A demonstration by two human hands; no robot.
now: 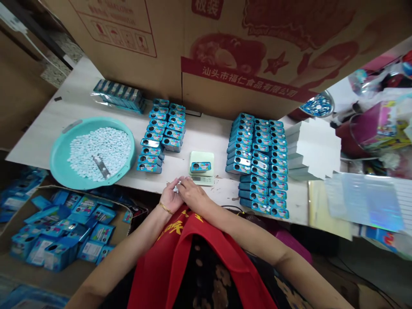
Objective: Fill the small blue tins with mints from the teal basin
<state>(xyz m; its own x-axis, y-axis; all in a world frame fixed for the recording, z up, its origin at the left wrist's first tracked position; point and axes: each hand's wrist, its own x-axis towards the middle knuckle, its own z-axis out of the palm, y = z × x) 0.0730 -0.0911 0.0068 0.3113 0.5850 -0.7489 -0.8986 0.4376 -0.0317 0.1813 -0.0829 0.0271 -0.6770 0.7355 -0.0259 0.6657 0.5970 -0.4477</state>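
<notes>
My left hand (171,199) is cupped palm up at the table's front edge, with a few small white tablets (175,189) in it. Over that palm, my right hand (193,194) has its fingers pinched together, with a bit of white at the tips. Just beyond the hands lies a small pale digital scale (202,180), and on its plate stands a blue box (201,167) with a dark round hole in its top. To the left, a turquoise basin (58,165) holds many white tablets (93,146) and a flat metal scoop (101,166).
Rows of blue boxes stand left (154,137) and right (254,163) of the scale. Wrapped boxes (119,95) lie at the back. A large carton (225,73) walls off the far side. White card sheets (317,148) sit right; an open carton (128,253) of boxes stands lower left.
</notes>
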